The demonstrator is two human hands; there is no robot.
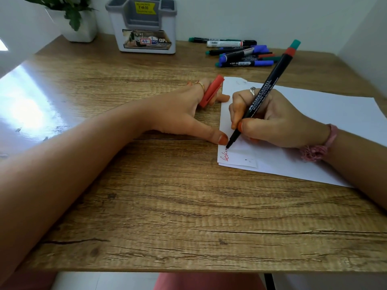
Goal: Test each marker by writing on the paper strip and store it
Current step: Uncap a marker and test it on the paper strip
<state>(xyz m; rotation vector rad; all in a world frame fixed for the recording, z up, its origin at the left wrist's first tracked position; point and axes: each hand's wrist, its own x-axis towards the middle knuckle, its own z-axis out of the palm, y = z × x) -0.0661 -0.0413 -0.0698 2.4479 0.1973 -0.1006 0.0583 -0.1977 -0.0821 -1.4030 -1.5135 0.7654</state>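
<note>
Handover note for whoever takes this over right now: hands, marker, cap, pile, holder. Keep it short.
Right hand grips the black marker, uncapped, tip on the paper strip at its left edge, partway through a red scribble.
Left hand holds the red cap between its fingers, thumb resting on the table at the paper's edge.
Marker pile lies at the back right; the organizer stands at the back centre, no markers visible in it.
Done: the red test is under way.
Left: finish the scribble, recap, store this marker, then test and store the pile.

Bright daylight, left-side tabletop [146, 206] glare
</note>
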